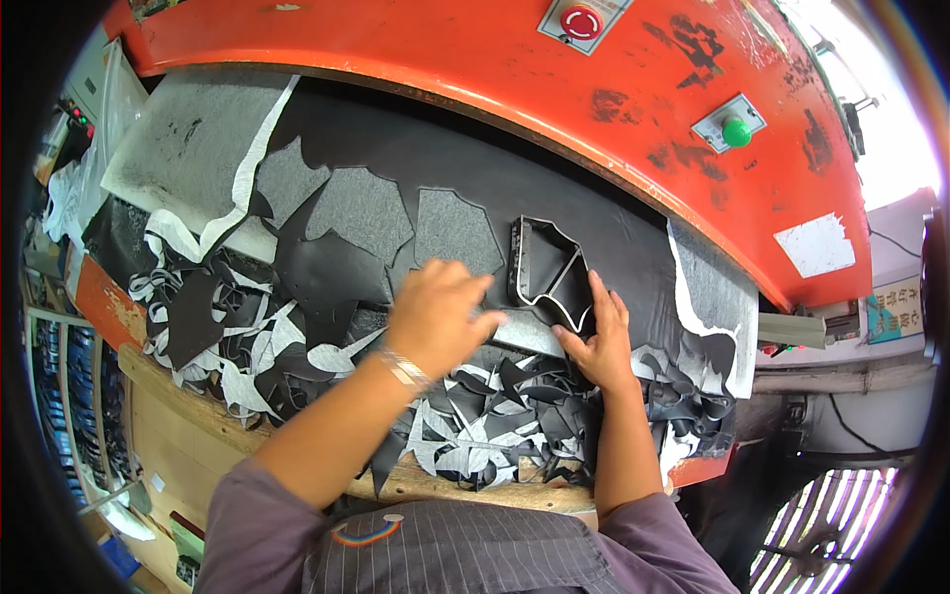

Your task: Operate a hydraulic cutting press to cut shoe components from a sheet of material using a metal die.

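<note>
A black metal cutting die, a closed outline with a crossbar, stands on a sheet of black leather-like material. My right hand is at the die's lower right corner, its fingers along the right side and its thumb by the bottom edge. To the left of the die, my left hand is over the near part of the sheet with nothing in it, fingers apart and slightly bent. Just beyond that hand are die-shaped holes showing a grey surface. A loose-looking black piece lies farther left.
An orange-red machine beam spans the far side, bearing a red stop button and a green button. Black and pale offcuts pile along the near side, above a wooden edge. A barred fan is at lower right.
</note>
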Motion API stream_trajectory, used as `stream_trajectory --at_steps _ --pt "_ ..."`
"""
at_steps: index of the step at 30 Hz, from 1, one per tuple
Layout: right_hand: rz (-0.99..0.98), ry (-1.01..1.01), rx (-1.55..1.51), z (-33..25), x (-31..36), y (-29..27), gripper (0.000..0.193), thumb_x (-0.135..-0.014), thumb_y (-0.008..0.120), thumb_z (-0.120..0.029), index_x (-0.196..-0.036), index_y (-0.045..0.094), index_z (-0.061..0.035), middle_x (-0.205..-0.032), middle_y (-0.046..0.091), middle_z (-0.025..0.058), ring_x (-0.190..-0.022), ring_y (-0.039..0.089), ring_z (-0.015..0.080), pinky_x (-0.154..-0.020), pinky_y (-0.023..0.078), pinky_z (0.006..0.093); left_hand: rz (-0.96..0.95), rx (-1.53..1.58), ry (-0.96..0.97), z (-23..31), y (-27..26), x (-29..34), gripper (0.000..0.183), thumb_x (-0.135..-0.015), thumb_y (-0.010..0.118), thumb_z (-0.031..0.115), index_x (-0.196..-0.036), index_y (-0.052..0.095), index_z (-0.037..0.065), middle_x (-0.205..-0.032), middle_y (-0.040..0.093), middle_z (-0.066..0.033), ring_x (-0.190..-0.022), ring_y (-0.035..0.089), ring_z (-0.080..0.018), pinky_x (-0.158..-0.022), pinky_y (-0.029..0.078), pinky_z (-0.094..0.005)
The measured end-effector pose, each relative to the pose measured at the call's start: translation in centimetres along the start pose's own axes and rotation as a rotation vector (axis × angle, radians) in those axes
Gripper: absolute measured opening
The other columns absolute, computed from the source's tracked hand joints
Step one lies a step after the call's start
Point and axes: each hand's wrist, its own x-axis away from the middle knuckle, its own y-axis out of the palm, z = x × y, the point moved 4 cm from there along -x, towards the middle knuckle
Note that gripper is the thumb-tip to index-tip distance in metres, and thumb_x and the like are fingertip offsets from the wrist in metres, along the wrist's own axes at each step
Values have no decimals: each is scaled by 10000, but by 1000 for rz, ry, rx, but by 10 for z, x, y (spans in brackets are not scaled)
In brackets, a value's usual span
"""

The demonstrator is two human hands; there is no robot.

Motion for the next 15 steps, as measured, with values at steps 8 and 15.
stream_trajectory --at_steps 8,15 --pt "-16 17 26 1 -3 0 867 -703 755 -337 -1405 371 -5 -1377 467 233 -1294 446 326 -1097 235 477 163 -62 86 1 39 -6 350 -674 773 336 -895 714 71 -705 510 -2 -722 508 -195 -661 368 -348" --pt "-18 11 18 0 -7 3 870 -693 762 -343 -1404 382 -15 -1378 463 240 -1297 443 325 -1096 230 480 144 -94 112 -3 38 -6 325 -688 755 305 -901 706 64 -719 531 7 -747 514 -173 -663 379 -332"
